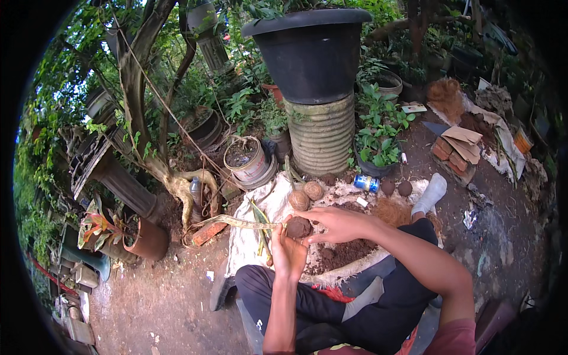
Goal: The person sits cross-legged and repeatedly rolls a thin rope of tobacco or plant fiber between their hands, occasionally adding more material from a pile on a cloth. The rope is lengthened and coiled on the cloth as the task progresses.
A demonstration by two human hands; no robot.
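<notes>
A round ball of dark soil (299,227) rests against the raised fingers of my left hand (288,257). From the other side my right hand (339,225) curves over it, fingertips and thumb spread about the ball. A long pale, yellowish leaf or stem (242,221) runs left from the ball and my left fingertips. Beneath both hands lies a whitish woven sack (262,199), with loose dark soil (350,257) on it. Just beyond are two brown balls wrapped in thread or fibre (299,200). Green-and-yellow leaves (258,213) lie left of my hands.
Behind the sack's right part are a blue can (366,183), a small white object (362,202), two dark soil balls (396,188) and brown fibre (392,212). A large black pot (310,57) stands on a ribbed pedestal (319,137). Bricks (450,155) lie at right.
</notes>
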